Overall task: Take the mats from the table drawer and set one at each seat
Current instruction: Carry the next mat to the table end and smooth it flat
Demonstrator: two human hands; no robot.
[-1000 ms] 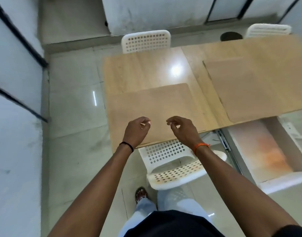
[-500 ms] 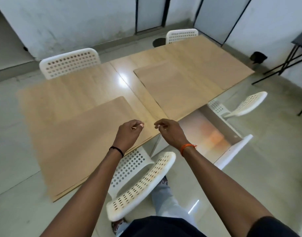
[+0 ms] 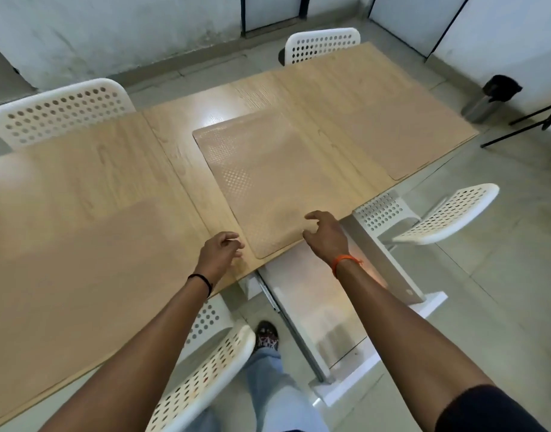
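A tan mat (image 3: pixel 268 176) with a dotted texture lies on the wooden table (image 3: pixel 90 169), its near corner at the table's front edge. A second tan mat (image 3: pixel 90 275) covers the table's near left part. A third mat (image 3: pixel 402 141) lies at the far right end. The white drawer (image 3: pixel 311 304) stands pulled out below the table edge, and its inside looks bare. My left hand (image 3: pixel 219 254) hovers with curled fingers just left of the middle mat's corner. My right hand (image 3: pixel 325 233) is spread over that mat's near edge, holding nothing.
White perforated chairs stand at the far left (image 3: pixel 59 110), far middle (image 3: pixel 322 46), right (image 3: pixel 439 213) and right in front of me (image 3: pixel 205 375). A black bin (image 3: pixel 492 98) and a dark stand (image 3: pixel 545 116) are on the floor at the right.
The view has swung right from the left mat to the middle one. Both hands moved right and forward to the middle mat's near edge, and the right hand's fingers spread apart.
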